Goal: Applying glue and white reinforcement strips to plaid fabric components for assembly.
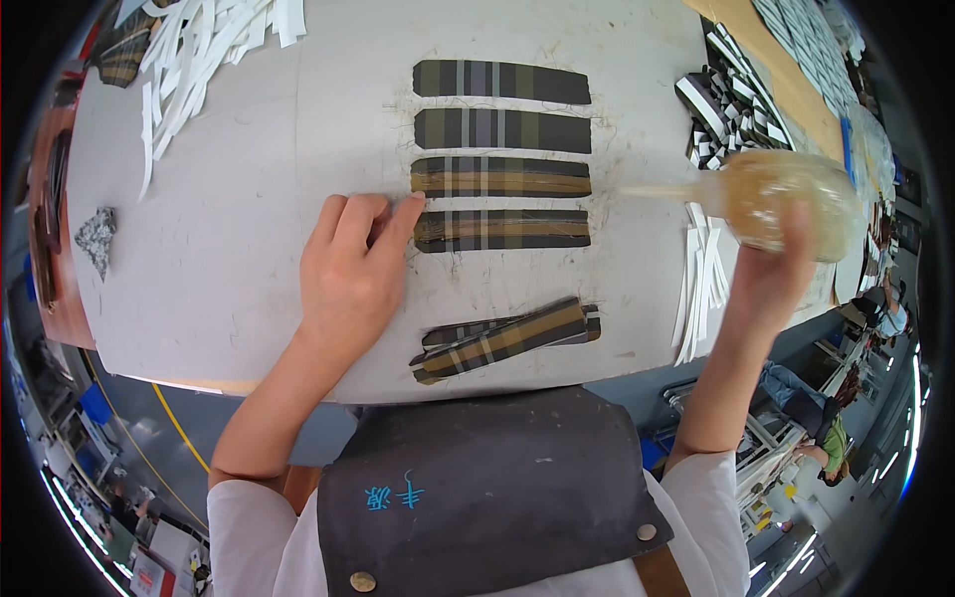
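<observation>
plaid strip (537,180), third down, lying left-right | left grip (353,264) nearer, touching its left end, pinching? can't tell | right grip (781,259) wrapped round bottle (791,184), off its right end

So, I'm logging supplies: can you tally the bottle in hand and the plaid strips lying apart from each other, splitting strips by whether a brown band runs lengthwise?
Plaid strips with lengthwise brown band: 2
Plaid strips without that band: 2
Bottle: 1
Total: 5

Bottle nozzle (662,190) blurred; underlying plaid strip (464,330) partly hidden
</observation>
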Demonstrator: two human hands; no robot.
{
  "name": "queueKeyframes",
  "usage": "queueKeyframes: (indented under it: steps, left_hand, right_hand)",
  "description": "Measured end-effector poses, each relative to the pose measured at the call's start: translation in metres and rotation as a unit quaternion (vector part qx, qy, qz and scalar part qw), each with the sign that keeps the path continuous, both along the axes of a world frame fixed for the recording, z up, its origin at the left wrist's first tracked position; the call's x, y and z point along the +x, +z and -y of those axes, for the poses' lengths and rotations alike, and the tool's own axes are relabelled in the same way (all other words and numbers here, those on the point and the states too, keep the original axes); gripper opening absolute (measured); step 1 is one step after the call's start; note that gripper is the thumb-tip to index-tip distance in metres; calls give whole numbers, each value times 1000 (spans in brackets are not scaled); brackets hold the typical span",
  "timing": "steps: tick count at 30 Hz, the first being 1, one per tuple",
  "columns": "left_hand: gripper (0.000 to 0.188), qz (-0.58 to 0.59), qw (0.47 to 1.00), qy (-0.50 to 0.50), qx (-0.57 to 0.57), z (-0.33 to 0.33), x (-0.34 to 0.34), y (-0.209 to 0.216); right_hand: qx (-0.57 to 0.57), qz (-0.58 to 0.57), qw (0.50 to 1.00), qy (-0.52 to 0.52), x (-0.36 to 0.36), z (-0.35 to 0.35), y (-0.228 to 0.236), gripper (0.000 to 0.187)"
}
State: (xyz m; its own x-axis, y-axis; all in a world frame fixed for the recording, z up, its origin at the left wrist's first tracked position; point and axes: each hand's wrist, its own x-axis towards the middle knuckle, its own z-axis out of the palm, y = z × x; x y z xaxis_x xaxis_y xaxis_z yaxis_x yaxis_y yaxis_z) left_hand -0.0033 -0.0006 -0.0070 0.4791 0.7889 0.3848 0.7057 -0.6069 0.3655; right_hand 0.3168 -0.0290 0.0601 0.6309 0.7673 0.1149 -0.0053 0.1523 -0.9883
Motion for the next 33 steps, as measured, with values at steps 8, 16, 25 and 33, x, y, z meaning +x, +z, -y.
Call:
queueKeyframes:
  steps: [8,16,25,33]
  left_hand:
    - [40,54,998,-19,-32,-36,-7,-1]
    - [38,30,999,-11,10,-37,-1,-10]
    - [36,16,1000,-10,14,-38,-2,-10]
    - [35,2,999,-17,39,-39,-1,-14]
  right_hand:
    - [73,-168,981,69,-31,-45,3,51]
    - [28,181,959,215,-114,-68,-17,49]
    - [37,266,941,208,-129,-76,-18,44]
    - [70,365,908,193,-119,-75,-12,43]
